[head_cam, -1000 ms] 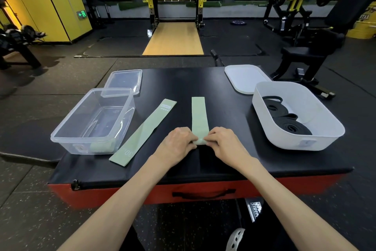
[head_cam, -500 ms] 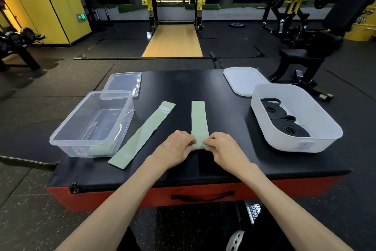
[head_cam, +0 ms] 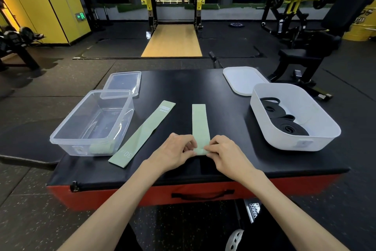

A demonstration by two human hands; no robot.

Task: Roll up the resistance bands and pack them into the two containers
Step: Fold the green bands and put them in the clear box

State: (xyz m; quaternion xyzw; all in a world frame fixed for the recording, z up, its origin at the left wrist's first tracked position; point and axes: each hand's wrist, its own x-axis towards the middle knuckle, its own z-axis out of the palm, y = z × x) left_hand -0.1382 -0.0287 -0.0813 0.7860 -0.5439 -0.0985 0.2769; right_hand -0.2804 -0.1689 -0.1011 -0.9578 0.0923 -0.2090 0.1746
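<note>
Pale green flat fabric resistance band point(head_cam: 199, 122) lies stretched straight away from both hands. Its near end is turned into a small first roll, pinched between the left hand point(head_cam: 175, 152) and the right hand point(head_cam: 225, 154). Rolling looks barely begun. The next move calls for even forward turns with edges aligned, then a carry to the clear plastic tub point(head_cam: 65, 145) left of the left hand.

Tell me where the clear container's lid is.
In the head view, the clear lid lies flat on the far left of the black padded platform, right behind the clear container.
</note>
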